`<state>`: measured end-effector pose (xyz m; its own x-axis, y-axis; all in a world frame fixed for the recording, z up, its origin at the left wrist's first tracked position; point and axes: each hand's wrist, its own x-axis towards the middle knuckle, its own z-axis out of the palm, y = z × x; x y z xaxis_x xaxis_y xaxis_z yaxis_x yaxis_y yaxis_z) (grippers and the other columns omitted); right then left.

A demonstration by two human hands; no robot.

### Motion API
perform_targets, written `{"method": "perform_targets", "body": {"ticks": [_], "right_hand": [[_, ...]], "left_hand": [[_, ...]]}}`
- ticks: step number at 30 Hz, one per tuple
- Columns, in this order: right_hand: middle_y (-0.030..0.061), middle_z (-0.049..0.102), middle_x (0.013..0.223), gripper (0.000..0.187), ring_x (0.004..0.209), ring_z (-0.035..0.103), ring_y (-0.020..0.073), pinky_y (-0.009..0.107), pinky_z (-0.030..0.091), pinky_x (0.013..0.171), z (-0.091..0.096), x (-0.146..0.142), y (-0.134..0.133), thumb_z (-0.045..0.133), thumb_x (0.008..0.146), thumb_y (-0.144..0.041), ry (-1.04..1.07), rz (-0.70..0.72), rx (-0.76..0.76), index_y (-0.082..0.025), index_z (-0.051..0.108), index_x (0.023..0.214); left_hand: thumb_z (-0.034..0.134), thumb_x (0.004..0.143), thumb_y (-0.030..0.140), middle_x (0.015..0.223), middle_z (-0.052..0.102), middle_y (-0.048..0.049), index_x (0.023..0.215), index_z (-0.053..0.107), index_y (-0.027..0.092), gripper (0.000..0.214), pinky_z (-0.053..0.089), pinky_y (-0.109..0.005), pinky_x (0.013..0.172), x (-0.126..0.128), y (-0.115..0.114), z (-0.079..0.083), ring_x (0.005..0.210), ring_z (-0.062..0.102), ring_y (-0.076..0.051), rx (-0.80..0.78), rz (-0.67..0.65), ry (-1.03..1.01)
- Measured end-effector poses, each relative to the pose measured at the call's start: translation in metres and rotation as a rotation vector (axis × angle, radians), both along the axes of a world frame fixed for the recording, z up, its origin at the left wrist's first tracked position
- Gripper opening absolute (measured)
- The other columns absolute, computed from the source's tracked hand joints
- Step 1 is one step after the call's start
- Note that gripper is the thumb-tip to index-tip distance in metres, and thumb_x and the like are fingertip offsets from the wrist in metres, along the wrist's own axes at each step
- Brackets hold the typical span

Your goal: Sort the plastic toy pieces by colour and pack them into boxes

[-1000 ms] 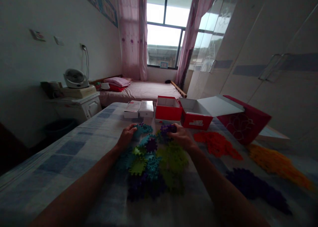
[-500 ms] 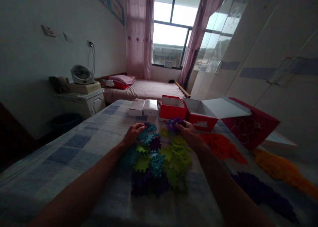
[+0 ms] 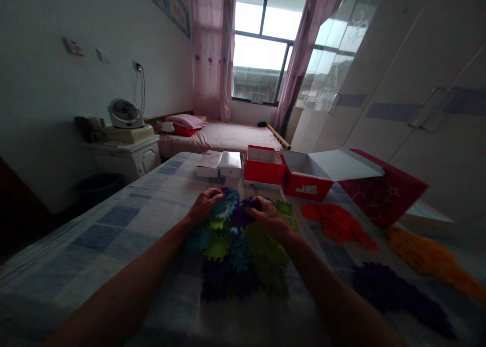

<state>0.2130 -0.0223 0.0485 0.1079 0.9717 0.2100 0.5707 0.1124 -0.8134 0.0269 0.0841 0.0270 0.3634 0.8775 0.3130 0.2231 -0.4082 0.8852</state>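
Observation:
On the checked cloth in front of me lies a heap of gear-edged toy pieces in teal, lime green and purple. My right hand (image 3: 268, 216) is closed on a purple gear-edged piece (image 3: 243, 213) above the middle of the heap. At the heap's far left edge, my left hand (image 3: 205, 204) has its fingers closed at a small purple gear-edged piece (image 3: 227, 190), beside teal pieces (image 3: 233, 194). Lime green pieces (image 3: 261, 246) lie below my right hand, and dark purple pieces (image 3: 224, 281) are at the near side. Dim light and blur hide the fingertips.
Two white boxes (image 3: 230, 164) and open red boxes (image 3: 264, 172) stand along the far edge of the table (image 3: 117, 218). To the right lie orange-red pieces (image 3: 339, 225), dark purple pieces (image 3: 398, 291) and orange pieces (image 3: 433, 258). A bed (image 3: 235, 134) is beyond.
My right hand has moved left and nearer, carrying the purple piece from the heap's far right to over its middle. My left hand has stayed almost in place.

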Motion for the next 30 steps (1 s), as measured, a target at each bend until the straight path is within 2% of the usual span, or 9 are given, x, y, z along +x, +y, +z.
{"method": "perform_targets", "body": {"ticks": [3, 9, 11, 15, 19, 22, 25, 28, 30], "right_hand": [[-0.0015, 0.053, 0.067, 0.021, 0.058, 0.044, 0.0097, 0.021, 0.036, 0.052, 0.009, 0.007, -0.002, 0.053, 0.071, -0.036, 0.125, -0.032, -0.010, -0.016, 0.054, 0.077], [-0.0001, 0.056, 0.068, 0.027, 0.052, 0.047, 0.0089, 0.021, 0.036, 0.046, 0.025, 0.022, -0.011, 0.057, 0.070, -0.039, 0.118, -0.094, -0.080, -0.015, 0.056, 0.082], [-0.0004, 0.057, 0.068, 0.031, 0.051, 0.047, 0.0086, 0.021, 0.038, 0.045, 0.035, 0.032, -0.019, 0.058, 0.071, -0.043, 0.157, -0.098, -0.034, -0.015, 0.055, 0.084], [-0.0009, 0.058, 0.068, 0.032, 0.051, 0.050, 0.0095, 0.021, 0.041, 0.046, 0.063, 0.066, -0.058, 0.060, 0.072, -0.043, 0.081, -0.182, 0.083, -0.016, 0.054, 0.087], [0.0025, 0.063, 0.079, 0.035, 0.063, 0.058, 0.0136, 0.024, 0.048, 0.055, 0.079, 0.115, -0.125, 0.062, 0.072, -0.042, -0.067, -0.332, 0.072, -0.016, 0.055, 0.095], [0.0044, 0.065, 0.082, 0.038, 0.067, 0.061, 0.0162, 0.026, 0.050, 0.057, 0.074, 0.151, -0.177, 0.063, 0.071, -0.044, -0.140, -0.429, -0.060, -0.017, 0.057, 0.097], [0.0066, 0.067, 0.086, 0.039, 0.071, 0.064, 0.0193, 0.028, 0.053, 0.059, 0.064, 0.179, -0.216, 0.066, 0.068, -0.042, -0.034, -0.566, -0.139, -0.017, 0.058, 0.097], [0.0078, 0.068, 0.086, 0.039, 0.071, 0.065, 0.0207, 0.030, 0.054, 0.060, 0.051, 0.198, -0.236, 0.067, 0.066, -0.035, 0.167, -0.787, -0.115, -0.017, 0.056, 0.099], [0.0087, 0.069, 0.087, 0.037, 0.070, 0.066, 0.0209, 0.031, 0.054, 0.061, 0.038, 0.208, -0.241, 0.066, 0.067, -0.033, 0.250, -0.859, -0.127, -0.017, 0.056, 0.099]], "left_hand": [[0.053, 0.064, 0.048, 0.097, 0.066, -0.0097, 0.077, 0.067, 0.015, 0.038, 0.043, -0.035, 0.087, 0.000, 0.000, 0.000, 0.095, 0.058, -0.025, 0.004, 0.002, 0.002], [0.051, 0.066, 0.049, 0.100, 0.066, -0.0101, 0.078, 0.068, 0.015, 0.039, 0.043, -0.035, 0.089, 0.000, 0.001, -0.001, 0.097, 0.058, -0.025, 0.024, 0.004, 0.035], [0.050, 0.067, 0.050, 0.102, 0.066, -0.0099, 0.079, 0.068, 0.015, 0.040, 0.043, -0.035, 0.090, -0.001, 0.001, -0.001, 0.099, 0.058, -0.025, 0.030, 0.000, 0.053], [0.051, 0.067, 0.053, 0.105, 0.066, -0.0091, 0.082, 0.067, 0.016, 0.043, 0.043, -0.034, 0.090, -0.004, 0.002, -0.002, 0.101, 0.057, -0.025, 0.018, -0.005, 0.093], [0.051, 0.066, 0.055, 0.105, 0.067, -0.0066, 0.083, 0.067, 0.018, 0.043, 0.042, -0.033, 0.093, -0.005, 0.006, -0.003, 0.104, 0.057, -0.026, 0.032, -0.002, 0.134], [0.051, 0.066, 0.054, 0.105, 0.067, -0.0055, 0.082, 0.067, 0.020, 0.041, 0.041, -0.035, 0.096, -0.005, 0.008, -0.004, 0.105, 0.057, -0.027, 0.036, 0.006, 0.163], [0.050, 0.067, 0.053, 0.107, 0.066, -0.0064, 0.083, 0.067, 0.021, 0.040, 0.041, -0.039, 0.096, -0.007, 0.009, -0.004, 0.106, 0.057, -0.028, 0.026, 0.007, 0.193], [0.049, 0.069, 0.053, 0.112, 0.064, -0.0081, 0.086, 0.066, 0.020, 0.041, 0.039, -0.040, 0.098, -0.009, 0.010, -0.006, 0.109, 0.055, -0.029, 0.038, -0.009, 0.231], [0.049, 0.070, 0.053, 0.114, 0.063, -0.0079, 0.087, 0.066, 0.021, 0.040, 0.038, -0.041, 0.099, -0.010, 0.011, -0.006, 0.110, 0.054, -0.030, 0.050, -0.007, 0.252]]}}
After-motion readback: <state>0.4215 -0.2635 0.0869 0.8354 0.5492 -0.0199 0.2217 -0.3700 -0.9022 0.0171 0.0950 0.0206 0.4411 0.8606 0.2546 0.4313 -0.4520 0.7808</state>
